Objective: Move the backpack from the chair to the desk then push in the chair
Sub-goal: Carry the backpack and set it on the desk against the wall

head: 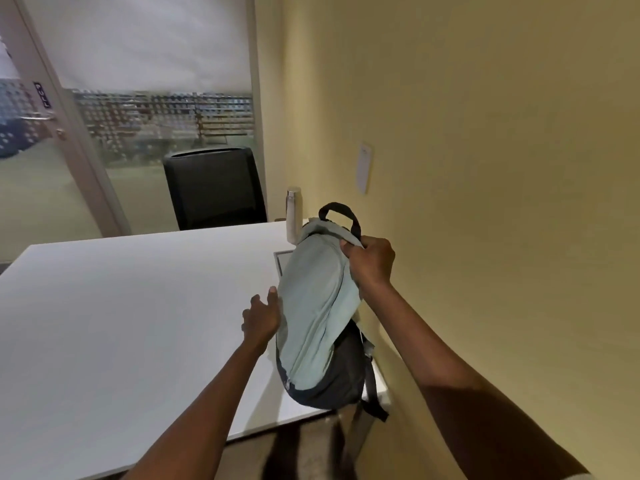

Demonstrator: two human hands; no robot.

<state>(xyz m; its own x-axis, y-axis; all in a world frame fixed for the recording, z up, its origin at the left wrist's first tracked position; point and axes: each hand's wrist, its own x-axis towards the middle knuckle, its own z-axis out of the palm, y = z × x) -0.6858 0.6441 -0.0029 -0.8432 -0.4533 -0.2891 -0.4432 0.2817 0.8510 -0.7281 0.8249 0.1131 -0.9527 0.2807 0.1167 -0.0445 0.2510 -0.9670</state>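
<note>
A pale green and dark grey backpack (317, 317) stands upright on the right end of the white desk (121, 323), close to the wall. My right hand (370, 263) pinches the fabric at its top, just below the black carry handle. My left hand (261, 317) rests flat against the pack's left side, fingers apart. A black chair (214, 188) stands at the far side of the desk, its back facing me. The chair the pack came from is out of view.
A metal bottle (293, 214) stands on the desk behind the backpack. A yellow wall (485, 168) runs along the right, with a white plate (364, 168) on it. A glass partition and door (45, 133) lie beyond the desk.
</note>
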